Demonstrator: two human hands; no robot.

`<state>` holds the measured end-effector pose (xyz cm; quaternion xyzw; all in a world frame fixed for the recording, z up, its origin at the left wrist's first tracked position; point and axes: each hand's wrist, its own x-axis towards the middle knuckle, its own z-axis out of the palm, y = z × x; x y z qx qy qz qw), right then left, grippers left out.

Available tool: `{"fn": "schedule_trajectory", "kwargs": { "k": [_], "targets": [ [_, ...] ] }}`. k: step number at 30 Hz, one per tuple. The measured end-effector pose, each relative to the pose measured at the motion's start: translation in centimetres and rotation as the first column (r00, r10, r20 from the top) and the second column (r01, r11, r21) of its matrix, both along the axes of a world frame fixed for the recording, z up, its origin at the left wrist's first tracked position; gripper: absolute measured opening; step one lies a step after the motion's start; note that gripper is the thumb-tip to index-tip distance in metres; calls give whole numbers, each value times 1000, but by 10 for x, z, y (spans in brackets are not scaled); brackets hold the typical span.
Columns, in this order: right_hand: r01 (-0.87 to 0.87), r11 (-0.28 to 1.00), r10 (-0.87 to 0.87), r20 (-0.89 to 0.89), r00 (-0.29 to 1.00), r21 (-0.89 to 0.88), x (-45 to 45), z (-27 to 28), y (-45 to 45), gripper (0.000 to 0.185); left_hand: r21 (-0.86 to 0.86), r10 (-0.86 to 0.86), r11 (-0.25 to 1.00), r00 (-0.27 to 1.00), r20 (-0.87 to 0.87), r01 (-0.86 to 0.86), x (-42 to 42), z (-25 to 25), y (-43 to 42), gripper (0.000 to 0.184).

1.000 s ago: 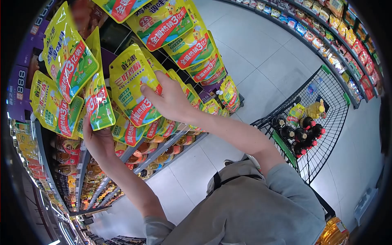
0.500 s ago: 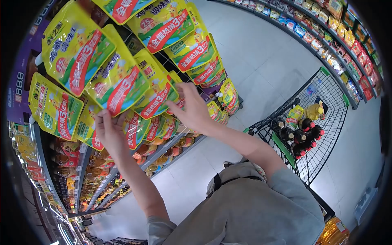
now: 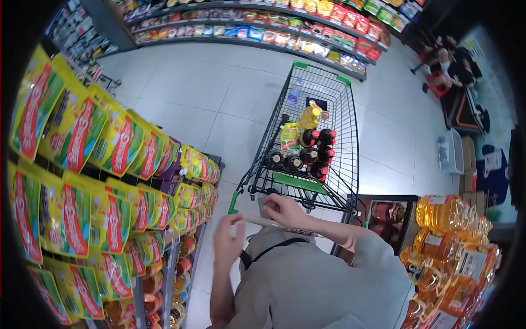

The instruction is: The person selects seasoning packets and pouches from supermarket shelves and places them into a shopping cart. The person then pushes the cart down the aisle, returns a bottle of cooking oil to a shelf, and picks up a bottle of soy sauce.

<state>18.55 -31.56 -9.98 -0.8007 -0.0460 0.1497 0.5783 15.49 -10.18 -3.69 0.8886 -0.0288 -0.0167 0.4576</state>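
My left hand (image 3: pixel 227 240) is at the left end of the cart's pale handle bar (image 3: pixel 257 220), with thumb and fingers apart. Just above that bar hovers my right hand (image 3: pixel 284 211), its fingers loosely curled and apart, holding nothing I can see. The shopping cart (image 3: pixel 353 137) stands in front of me, a black wire basket with green corners. Inside it are several dark bottles (image 3: pixel 309 156) with red or dark caps, a yellow-green seasoning pouch (image 3: pixel 289 136), and a bottle of yellow oil (image 3: pixel 309 117).
Hanging yellow-green pouches (image 3: pixel 71 219) fill the rack on my left. Large oil jugs (image 3: pixel 438 214) are stacked at my right. A curved shelf of packaged goods (image 3: pixel 257 33) runs across the far side. A seated person (image 3: pixel 459 71) is at the far right.
Both hands have left the pouches on the rack and come down to the cart handle. My view has turned right, so the cart is now ahead of me.
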Motion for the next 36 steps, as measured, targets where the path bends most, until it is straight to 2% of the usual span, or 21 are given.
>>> {"fn": "schedule_trajectory", "kwargs": {
  "k": [3, 6, 8, 9, 11, 13, 15, 17, 20, 22, 23, 24, 25, 26, 27, 28, 29, 30, 33, 36],
  "targets": [
    [168, 985, -170, -34, 985, -34, 14, -20, -25, 17, 90, -269, 961, 958, 103, 260, 10, -60, -38, 16],
    [315, 944, -318, -21, 948, -93, 53, -59, -55, 17, 136, -258, 958, 966, 29, 252, 17, -109, -65, 12],
    [385, 910, -390, -6, 921, -157, 91, -113, -76, 18, 297, -248, 924, 969, -8, 239, 19, -113, -78, 9],
    [369, 908, -386, -53, 921, -197, 113, -141, -87, 18, 378, -238, 897, 971, -27, 231, 20, -114, -83, 8],
    [369, 860, -416, -66, 907, -354, 151, -212, -101, 22, 405, -135, 905, 991, -11, 128, 24, -117, -90, 8],
    [307, 763, -437, -105, 893, -569, 189, -287, -106, 29, 438, -113, 888, 989, -93, 143, 26, -120, -91, 9],
    [182, 709, -449, -237, 861, -681, 225, -337, -109, 34, 455, -105, 876, 984, -141, 159, 24, -128, -88, 9],
    [122, 715, -439, -306, 845, -689, 249, -394, -109, 36, 508, -106, 843, 980, -166, 178, 23, -128, -87, 9],
    [43, 665, -357, -266, 895, -746, 282, -449, -103, 31, 513, -90, 839, 977, -196, 180, 32, -129, -92, 8],
    [77, 574, -338, -150, 929, -815, 300, -476, -100, 33, 528, -80, 833, 979, -187, 169, 40, -127, -97, 6],
    [99, 530, -327, -96, 940, -842, 304, -488, -96, 33, 498, -95, 782, 861, -499, 375, 33, -131, -92, 33],
    [99, 508, -335, -90, 938, -856, 308, -504, -96, 31, 398, -82, 731, 650, -755, 554, 18, -131, -85, 60],
    [105, 482, -346, -79, 935, -870, 312, -521, -100, 29, 242, -46, 685, 373, -927, 687, 9, -130, -80, 87],
    [114, 452, -357, -62, 932, -885, 314, -533, -102, 27, 228, -46, 723, 375, -926, 652, 0, -132, -78, 86],
    [84, 480, -341, -98, 935, -873, 315, -538, -103, 26, 397, -59, 768, 673, -738, 503, 20, -130, -87, 60],
    [55, 502, -321, -126, 938, -863, 317, -539, -107, 26, 499, -51, 813, 889, -454, 302, 40, -131, -98, 35],
    [28, 519, -298, -150, 943, -854, 321, -536, -110, 26, 519, -15, 852, 994, -111, 71, 54, -131, -107, 9],
    [85, 538, -249, -62, 966, -839, 316, -524, -112, 29, 526, -16, 847, 992, -122, 79, 52, -130, -109, 9],
    [91, 664, -320, -172, 932, -742, 320, -460, -111, 25, 532, -18, 843, 993, -117, 78, 51, -134, -110, 8],
    [320, 769, -400, -26, 916, -553, 303, -414, -124, 30, 510, -13, 858, 996, -90, 57, 54, -134, -111, 6]
  ]
}}
